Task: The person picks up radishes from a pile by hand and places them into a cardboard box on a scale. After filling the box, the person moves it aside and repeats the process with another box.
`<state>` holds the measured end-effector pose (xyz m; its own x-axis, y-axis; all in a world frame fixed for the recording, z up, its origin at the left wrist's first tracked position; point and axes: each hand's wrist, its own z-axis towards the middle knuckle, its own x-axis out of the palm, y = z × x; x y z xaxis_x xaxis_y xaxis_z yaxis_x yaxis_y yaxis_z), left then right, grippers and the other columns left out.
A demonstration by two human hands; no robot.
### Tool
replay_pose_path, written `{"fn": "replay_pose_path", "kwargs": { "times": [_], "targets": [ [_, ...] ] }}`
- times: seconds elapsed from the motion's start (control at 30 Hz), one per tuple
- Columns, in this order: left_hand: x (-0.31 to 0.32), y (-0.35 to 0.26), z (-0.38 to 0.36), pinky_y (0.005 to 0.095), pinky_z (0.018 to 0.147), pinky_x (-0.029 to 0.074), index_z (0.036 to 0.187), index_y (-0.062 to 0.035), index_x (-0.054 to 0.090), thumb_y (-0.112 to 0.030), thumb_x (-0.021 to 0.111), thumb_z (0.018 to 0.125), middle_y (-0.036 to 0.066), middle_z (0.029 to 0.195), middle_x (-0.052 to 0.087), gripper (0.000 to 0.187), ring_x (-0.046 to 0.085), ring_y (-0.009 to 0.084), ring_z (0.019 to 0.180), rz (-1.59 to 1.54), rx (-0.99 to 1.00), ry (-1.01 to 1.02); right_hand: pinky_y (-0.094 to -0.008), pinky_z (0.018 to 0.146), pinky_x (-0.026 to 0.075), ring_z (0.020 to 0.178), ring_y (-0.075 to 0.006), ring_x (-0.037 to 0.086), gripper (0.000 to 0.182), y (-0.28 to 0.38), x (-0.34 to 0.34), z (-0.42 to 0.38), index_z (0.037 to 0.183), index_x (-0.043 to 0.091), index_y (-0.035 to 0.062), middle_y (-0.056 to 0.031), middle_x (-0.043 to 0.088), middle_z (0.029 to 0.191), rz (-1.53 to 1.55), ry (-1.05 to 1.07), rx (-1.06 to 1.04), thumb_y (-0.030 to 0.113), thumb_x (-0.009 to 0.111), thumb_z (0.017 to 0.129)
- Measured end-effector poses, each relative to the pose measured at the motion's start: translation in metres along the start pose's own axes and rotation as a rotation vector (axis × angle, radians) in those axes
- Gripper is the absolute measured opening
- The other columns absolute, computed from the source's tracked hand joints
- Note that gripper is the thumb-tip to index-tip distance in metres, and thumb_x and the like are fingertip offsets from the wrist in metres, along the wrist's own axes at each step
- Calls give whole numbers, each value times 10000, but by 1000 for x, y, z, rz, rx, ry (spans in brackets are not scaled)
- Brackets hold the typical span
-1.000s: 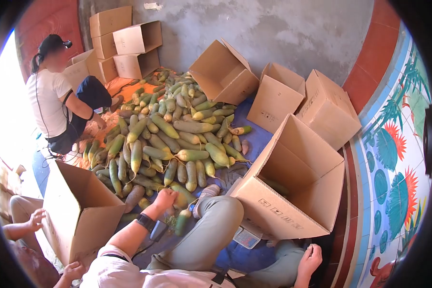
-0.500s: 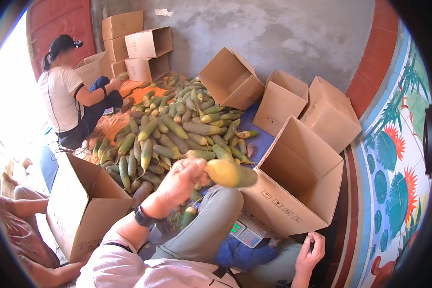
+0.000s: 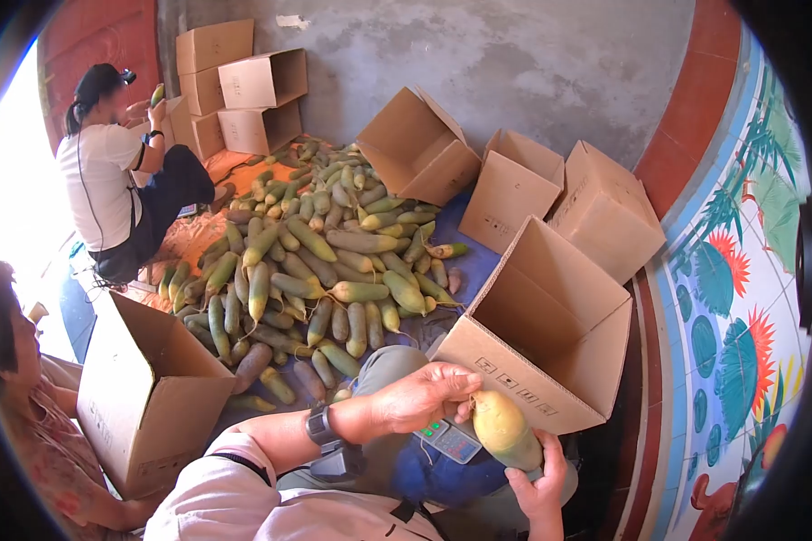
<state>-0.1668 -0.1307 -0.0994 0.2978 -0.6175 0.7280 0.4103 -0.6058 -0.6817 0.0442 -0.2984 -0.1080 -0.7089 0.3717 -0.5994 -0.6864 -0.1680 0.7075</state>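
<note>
A green radish (image 3: 507,435) with a yellowish end hangs tilted in front of my body. My right hand (image 3: 539,482) is wrapped round its lower green end, thumb on the near side. At the yellowish upper end, my left hand (image 3: 429,395) has its thumb and fingers pinched at the tip. Below the radish, a scale (image 3: 451,440) with a lit green display is partly hidden. An open cardboard box (image 3: 519,379) stands just beyond my hands. In front of me lies a large pile of green radishes (image 3: 320,257).
Another open box (image 3: 158,397) stands at my left beside a seated person (image 3: 50,433). Farther back, a crouching person (image 3: 108,180) holds up a radish. More boxes (image 3: 514,189) lean along the wall, others (image 3: 235,86) are stacked at the back left. A painted tile wall (image 3: 740,298) borders the right.
My left hand has brought the radish right and down toward my body. My right hand has left the box's near corner and taken hold of the radish. The crouching person's hands have risen.
</note>
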Motion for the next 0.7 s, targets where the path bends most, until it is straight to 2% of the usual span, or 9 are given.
{"fn": "replay_pose_path", "kwargs": {
  "times": [0.07, 0.13, 0.17, 0.2, 0.27, 0.3, 0.4, 0.57, 0.7],
  "targets": [
    [1, 2, 7, 263, 697, 426, 933, -30, 606, -296, 491, 998, 5, 852, 573, 298, 528, 103, 743, 6, 14, 48, -352, 859, 450, 960, -225, 568, 617, 0, -6, 1, 1157, 517, -48, -131, 573, 1048, 67, 18, 66, 339, 729, 725],
    [1, -4, 15, 296, 792, 443, 877, -25, 590, -291, 438, 1020, 21, 797, 608, 338, 535, 144, 787, 337, 155, 10, -340, 874, 441, 976, -188, 541, 586, 0, -16, 5, 1156, 512, -52, -109, 561, 1049, 90, -100, 118, 317, 697, 741],
    [-4, -6, 21, 357, 912, 425, 1017, -16, 577, -276, 432, 1014, 80, 981, 623, 298, 561, 224, 959, 584, 274, 59, -335, 894, 433, 996, -187, 530, 566, 2, -24, 11, 1172, 503, -50, -103, 554, 1072, 122, -125, 104, 312, 659, 767],
    [-7, -6, 23, 357, 912, 425, 1017, -16, 577, -276, 432, 1014, 80, 981, 623, 298, 561, 224, 959, 581, 276, 60, -332, 906, 427, 1009, -188, 524, 562, -1, -34, 14, 1185, 496, -44, -93, 546, 1081, 130, -193, 103, 329, 641, 790],
    [-12, -5, 28, 403, 1027, 351, 1208, -22, 525, -332, 451, 991, 145, 1206, 543, 386, 479, 289, 1167, 1238, 644, -219, -345, 904, 426, 997, -184, 520, 470, -5, -48, 29, 1186, 492, -46, -106, 551, 1090, 147, -354, 101, 192, 587, 793],
    [-23, -4, 31, 449, 1080, 297, 1343, -46, 435, -321, 514, 946, 208, 1406, 371, 489, 351, 357, 1311, 1348, 628, -196, -336, 896, 429, 1000, -183, 523, 454, -14, -60, 34, 1201, 493, -34, -100, 546, 1102, 122, -373, 139, 200, 591, 825],
    [-35, 1, 41, 481, 1105, 264, 1372, -60, 420, -345, 565, 908, 213, 1476, 282, 564, 288, 398, 1357, 1659, 743, -318, -323, 878, 435, 986, -180, 522, 387, -18, -70, 60, 1208, 505, -15, -86, 549, 1085, -157, -483, 158, 131, 587, 859],
    [-59, 16, 51, 499, 1095, 280, 1403, -84, 392, -251, 693, 808, 255, 1493, 209, 688, 283, 437, 1347, 1683, 746, -267, -383, 891, 449, 1004, -307, 581, 404, -45, -70, 87, 1101, 569, 29, -159, 596, 1087, -458, -312, 193, 64, 690, 718],
    [-66, 20, 53, 499, 1085, 294, 1401, -91, 396, -247, 699, 804, 248, 1486, 227, 687, 299, 432, 1339, 1707, 772, -264, -399, 834, 477, 946, -363, 600, 389, -44, -65, 107, 1064, 596, 36, -170, 609, 1021, -571, -116, 178, 86, 732, 703]
  ]
}}
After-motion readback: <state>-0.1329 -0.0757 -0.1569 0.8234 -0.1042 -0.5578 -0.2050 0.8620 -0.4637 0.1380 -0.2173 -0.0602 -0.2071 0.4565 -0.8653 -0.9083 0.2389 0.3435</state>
